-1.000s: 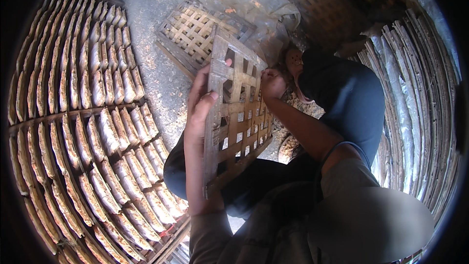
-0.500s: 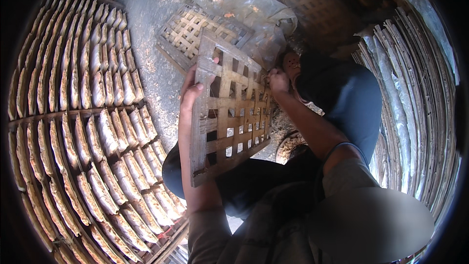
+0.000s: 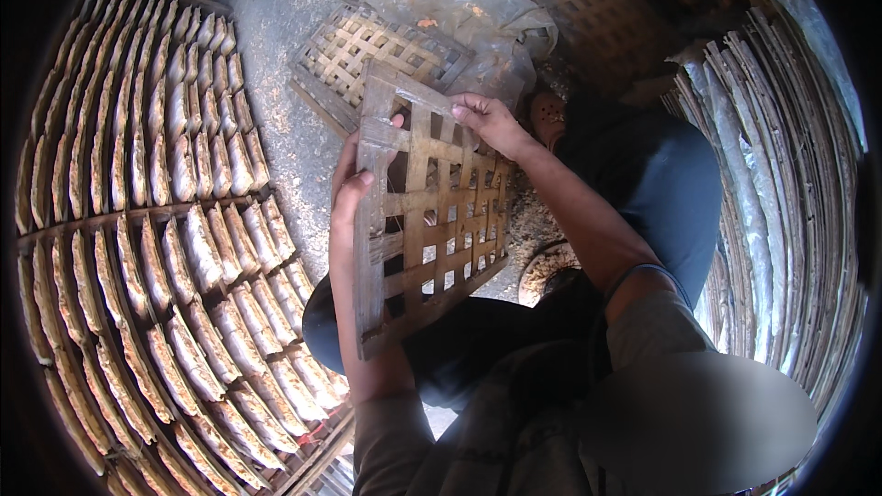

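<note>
At the centre of the frame, a person near me holds a wood-framed lattice tray (image 3: 419, 165) tilted up, the left hand (image 3: 347, 188) clamped on its side rail, the right hand (image 3: 493, 127) pinching its top edge. Another lattice tray (image 3: 367, 53) lies upper centre, on the floor (image 3: 262, 32).

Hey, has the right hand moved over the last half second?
Yes, the right hand has shifted leftward and farther up the picture, nearer the woven panel lying beyond the held panel.
</note>
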Available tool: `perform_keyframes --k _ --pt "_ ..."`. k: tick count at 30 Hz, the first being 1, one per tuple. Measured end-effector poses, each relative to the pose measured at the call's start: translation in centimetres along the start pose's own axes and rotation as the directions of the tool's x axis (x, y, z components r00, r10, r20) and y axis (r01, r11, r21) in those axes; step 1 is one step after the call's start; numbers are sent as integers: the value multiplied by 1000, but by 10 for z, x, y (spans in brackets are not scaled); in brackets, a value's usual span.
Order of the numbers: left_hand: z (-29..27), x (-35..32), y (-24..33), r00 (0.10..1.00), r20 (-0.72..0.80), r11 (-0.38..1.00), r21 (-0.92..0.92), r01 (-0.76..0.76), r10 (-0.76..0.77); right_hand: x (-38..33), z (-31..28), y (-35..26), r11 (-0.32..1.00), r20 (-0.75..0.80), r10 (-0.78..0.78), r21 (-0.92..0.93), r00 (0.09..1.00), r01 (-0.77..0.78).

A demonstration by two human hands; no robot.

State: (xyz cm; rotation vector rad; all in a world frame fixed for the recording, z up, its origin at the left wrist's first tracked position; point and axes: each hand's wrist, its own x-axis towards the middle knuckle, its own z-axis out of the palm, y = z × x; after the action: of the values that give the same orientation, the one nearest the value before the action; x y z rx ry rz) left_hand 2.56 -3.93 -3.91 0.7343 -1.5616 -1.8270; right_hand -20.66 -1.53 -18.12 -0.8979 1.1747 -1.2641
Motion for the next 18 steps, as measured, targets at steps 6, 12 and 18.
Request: perform_keyframes --k 6,12,18 --pt "-8 -3 -3 999 -25 994 -111 26 -29 5 -1 20 991 23 -108 -71 994 110" --pt "-12 -2 -1 997 -47 995 -83 57 -61 0 -10 59 831 -54 -212 -535 976 151" --pt "23 2 14 987 -158 997 -74 33 -44 -8 -4 64 962 -281 -54 -274 958 -25"
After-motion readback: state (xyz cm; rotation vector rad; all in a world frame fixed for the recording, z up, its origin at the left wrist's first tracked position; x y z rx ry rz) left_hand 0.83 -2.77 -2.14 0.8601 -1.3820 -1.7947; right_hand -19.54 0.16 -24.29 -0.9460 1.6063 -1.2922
